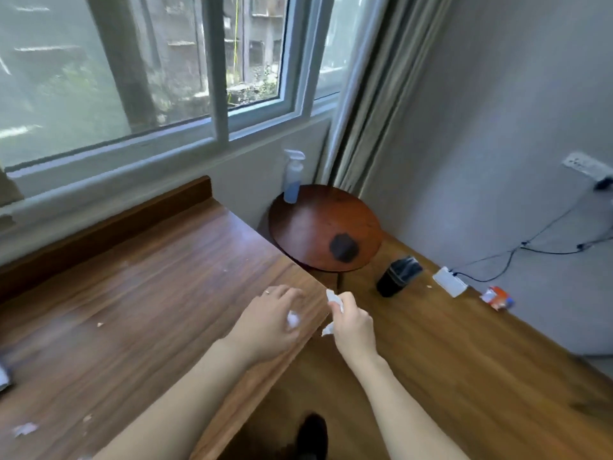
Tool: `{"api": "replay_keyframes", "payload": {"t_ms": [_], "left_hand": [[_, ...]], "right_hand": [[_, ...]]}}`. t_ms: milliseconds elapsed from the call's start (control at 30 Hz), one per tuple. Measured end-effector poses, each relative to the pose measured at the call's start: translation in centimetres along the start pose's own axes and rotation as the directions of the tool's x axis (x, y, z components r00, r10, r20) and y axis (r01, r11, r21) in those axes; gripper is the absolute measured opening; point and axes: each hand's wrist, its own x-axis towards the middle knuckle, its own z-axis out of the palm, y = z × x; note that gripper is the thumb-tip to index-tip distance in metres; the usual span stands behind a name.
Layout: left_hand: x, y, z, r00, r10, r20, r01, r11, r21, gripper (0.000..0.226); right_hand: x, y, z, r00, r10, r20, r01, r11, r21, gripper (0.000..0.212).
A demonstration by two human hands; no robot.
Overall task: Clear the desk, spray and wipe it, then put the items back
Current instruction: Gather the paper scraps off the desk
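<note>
The wooden desk point(139, 293) fills the left half of the head view, with small crumbs and paper scraps point(25, 429) on it. My left hand point(268, 323) hovers over the desk's right edge, fingers curled around a small white wad of paper point(293, 319). Just past the desk edge, my right hand point(350, 322) pinches crumpled white paper scraps point(332, 298) above the floor. A clear spray bottle point(293, 176) stands upright on the far side of a round dark stool point(325, 227) by the wall.
A small black bin point(398, 276) sits on the wood floor right of the stool. Beyond it lie a white power adapter point(449, 282) with cables and an orange packet point(497, 297). A curtain point(371, 94) hangs in the corner; a window runs behind the desk.
</note>
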Motion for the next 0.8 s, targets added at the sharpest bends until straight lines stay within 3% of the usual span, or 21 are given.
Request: {"api": "replay_keyframes", "payload": {"t_ms": [133,433,800], "left_hand": [[6.9,4.4,5.1,0.995,0.06,0.076,-0.058,0.998,-0.033,0.057],[23.5,11.1,16.1,0.969,0.01,0.246,-0.005,1.0,-0.024,0.059],[38.3,15.0,20.9,0.945,0.001,0.328,0.018,0.998,-0.056,0.061]], "right_hand": [[3.5,7.2,-2.5,0.992,0.128,-0.021,-0.129,0.991,-0.044,0.015],[14.8,23.6,-8.8,0.953,0.299,0.047,-0.295,0.951,-0.089,0.019],[27.6,30.6,-14.0,0.948,0.319,0.0,-0.315,0.935,-0.161,0.02]]}}
